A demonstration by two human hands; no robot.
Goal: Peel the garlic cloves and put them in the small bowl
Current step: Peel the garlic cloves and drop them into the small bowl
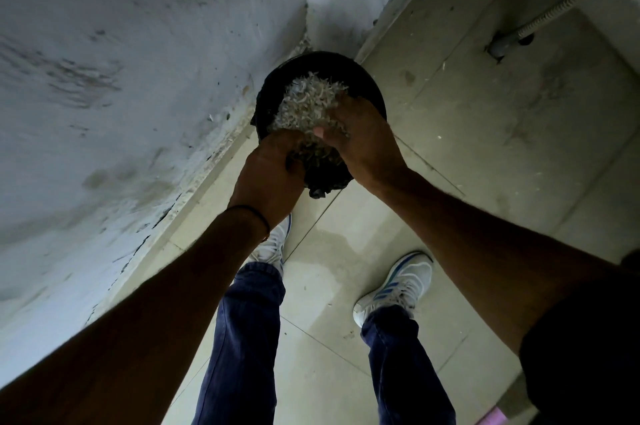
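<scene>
I stand over a round black bin (375, 92) lined with a black bag, set on the floor in the corner of the room. It is heaped with pale, papery garlic peels (308, 95). My left hand (273, 171) and my right hand (363, 144) are held close together above the bin's near edge. Both are curled round a clump of peels between them. My right thumb points toward my left hand. Neither garlic cloves nor a small bowl are in view.
A stained grey wall (121, 78) runs along the left and meets another wall behind the bin. The floor is pale tile (467, 147), with a corrugated hose (568, 1) and pipe stub at the upper right. My feet in white shoes (394, 289) stand just behind the bin.
</scene>
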